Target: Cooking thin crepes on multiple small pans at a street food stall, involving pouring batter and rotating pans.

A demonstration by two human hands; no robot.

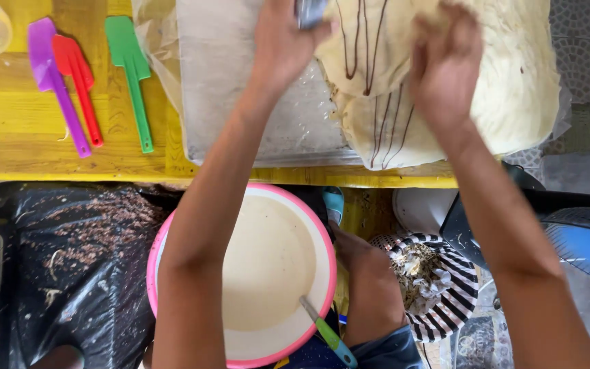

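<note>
seen from above, a person works at a yellow wooden table (pixel 49 109), both bare arms stretched forward over a pale crepe (pixel 513 89) streaked with dark chocolate lines. the crepe lies partly folded at the right end of a grey board (pixel 227 82) that is wrapped in clear plastic, and its far edge hangs past the board toward the tiled floor. the left hand (pixel 285 44) is curled shut around a small silvery tool (pixel 308 10), of which only the lower end shows at the top edge of the frame, just beside the crepe's left fold. the right hand (pixel 445 61) rests on the crepe with its fingers bent and pinched into the dough; how tightly it grips cannot be told, since the hand is blurred. to the left on the table lie three plastic spatulas side by side: a purple spatula (pixel 52 75), a red spatula (pixel 76 78) and a green spatula (pixel 131 75). below the table, between the person's arms, sits a pink-rimmed bowl (pixel 172 239) of cream-coloured batter with a green-handled utensil (pixel 329 335) leaning in it. to its right stands a black-and-white striped basket (pixel 455 301) holding scraps, and to its left a black plastic sheet (pixel 69 266) is scattered with crumbs.
</note>
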